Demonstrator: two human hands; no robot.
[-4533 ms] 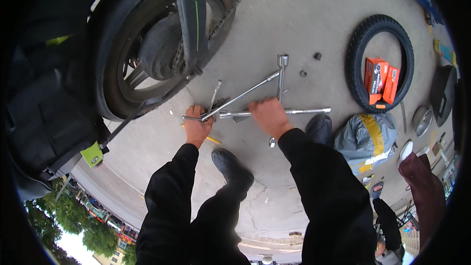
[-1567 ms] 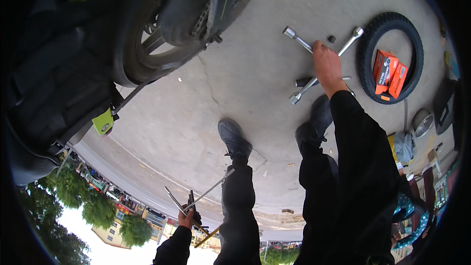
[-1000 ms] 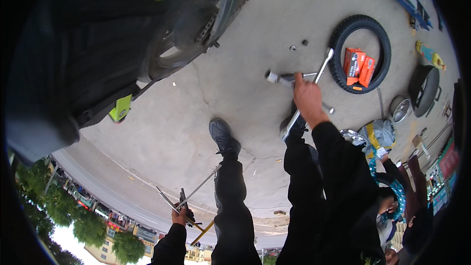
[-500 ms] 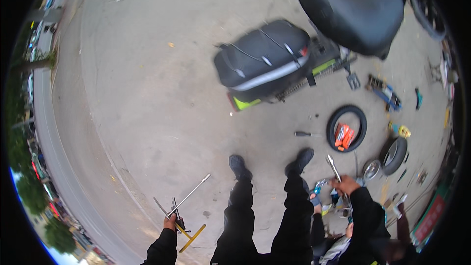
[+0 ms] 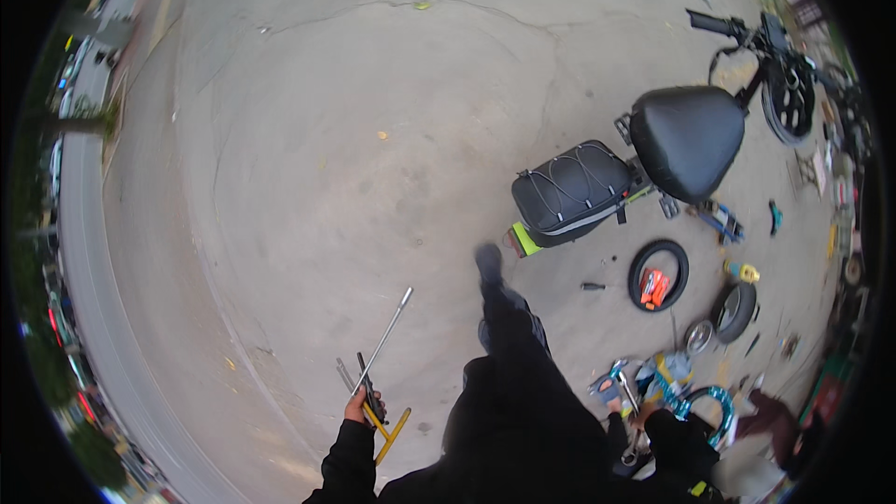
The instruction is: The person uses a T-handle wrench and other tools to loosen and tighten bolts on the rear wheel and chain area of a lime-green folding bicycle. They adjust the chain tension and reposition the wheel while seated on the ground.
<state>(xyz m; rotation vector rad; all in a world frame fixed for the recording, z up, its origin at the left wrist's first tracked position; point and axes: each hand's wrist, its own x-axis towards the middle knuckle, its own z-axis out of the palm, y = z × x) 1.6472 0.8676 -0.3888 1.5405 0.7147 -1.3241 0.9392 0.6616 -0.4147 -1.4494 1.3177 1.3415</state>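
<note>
My left hand (image 5: 357, 408) is closed around several tools: a long silver socket wrench (image 5: 392, 317), black tools, and a yellow T-handled one (image 5: 398, 429). At lower right my right hand (image 5: 642, 417) is closed on the silver cross wrench (image 5: 629, 394), partly hidden by my arm. Beyond it are a person's sandalled foot (image 5: 609, 389), a grey and yellow bag (image 5: 674, 368) and a teal patterned ring-shaped thing (image 5: 719, 403). My dark-clad legs and one blurred shoe (image 5: 488, 261) show between my hands.
An electric bike (image 5: 686, 145) with a rear bag (image 5: 569, 191) stands upper right. Nearby lie a tyre (image 5: 681, 271) with orange boxes, a screwdriver (image 5: 593, 287), another tyre (image 5: 739, 313) and a blue jack (image 5: 723, 222). A person in maroon trousers (image 5: 767, 418) is lower right; a road runs along the left.
I have straightened and turned away from the rear wheel; the whole bike now shows. My right hand lifted the cross wrench off the ground; a step shifts my legs.
</note>
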